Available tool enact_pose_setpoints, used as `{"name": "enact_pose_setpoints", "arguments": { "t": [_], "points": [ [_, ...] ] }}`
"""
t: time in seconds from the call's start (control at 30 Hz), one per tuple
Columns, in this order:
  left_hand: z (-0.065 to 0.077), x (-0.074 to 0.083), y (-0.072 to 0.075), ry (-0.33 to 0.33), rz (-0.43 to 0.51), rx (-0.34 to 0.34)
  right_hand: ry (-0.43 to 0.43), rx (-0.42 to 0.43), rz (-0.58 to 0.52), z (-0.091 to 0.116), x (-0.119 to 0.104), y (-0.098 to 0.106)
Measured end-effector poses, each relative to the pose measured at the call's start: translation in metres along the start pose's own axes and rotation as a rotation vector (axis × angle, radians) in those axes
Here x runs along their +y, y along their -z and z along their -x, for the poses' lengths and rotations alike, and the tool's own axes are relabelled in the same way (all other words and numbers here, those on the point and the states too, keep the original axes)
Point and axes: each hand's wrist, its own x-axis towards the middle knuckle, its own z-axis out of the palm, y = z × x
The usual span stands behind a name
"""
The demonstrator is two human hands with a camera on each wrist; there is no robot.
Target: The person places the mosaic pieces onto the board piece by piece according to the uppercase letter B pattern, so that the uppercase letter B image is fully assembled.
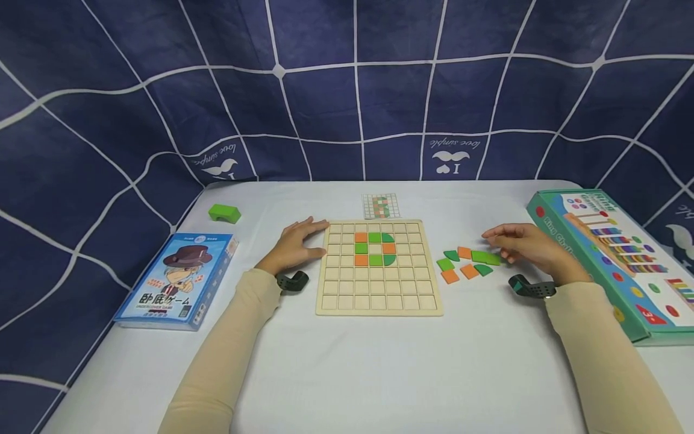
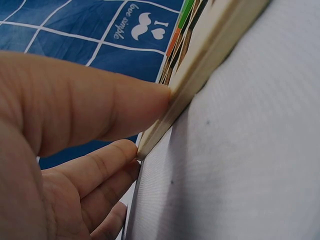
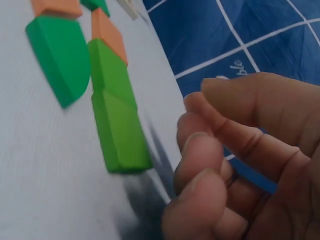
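A wooden grid board (image 1: 379, 302) lies on the white table. Orange squares, light green squares and dark green rounded tiles on it form a ring shaped like a D. My left hand (image 1: 295, 246) touches the board's left edge with thumb and fingertips, fingers fairly straight; the left wrist view shows the thumb (image 2: 135, 102) against that edge. To the board's right lie several loose tiles: light green squares (image 3: 120, 135), orange squares (image 1: 450, 276) and dark green rounded tiles (image 3: 60, 60). Beside them hovers my right hand (image 1: 528, 246), fingers loosely curled, nothing visible between them.
Behind the board lies a small pattern card (image 1: 381, 206). A blue game box (image 1: 176, 280) and a green block (image 1: 225, 213) stand on the left. A large green-edged toy box (image 1: 623, 259) is close to my right forearm. Dark blue gridded cloth (image 1: 320, 102) hangs behind.
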Motion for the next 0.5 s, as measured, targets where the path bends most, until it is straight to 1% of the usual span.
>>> {"name": "enact_pose_setpoints", "arguments": {
  "t": [0.1, 0.17, 0.37, 0.5],
  "points": [
    [0.0006, 0.0002, 0.0001, -0.002, 0.004, 0.001, -0.037, -0.026, 0.053, 0.0012, 0.0025, 0.0023],
    [0.0008, 0.0002, -0.0001, -0.004, 0.005, 0.002, -0.05, -0.037, 0.066, 0.0016, 0.0039, 0.0029],
    [0.001, 0.0007, -0.0004, -0.009, 0.005, 0.006, -0.047, -0.044, 0.083, 0.0017, 0.0089, 0.0057],
    [0.0012, 0.0013, 0.0, -0.005, 0.006, 0.004, -0.044, -0.056, 0.094, 0.0032, 0.0083, 0.0063]
  ]
}}
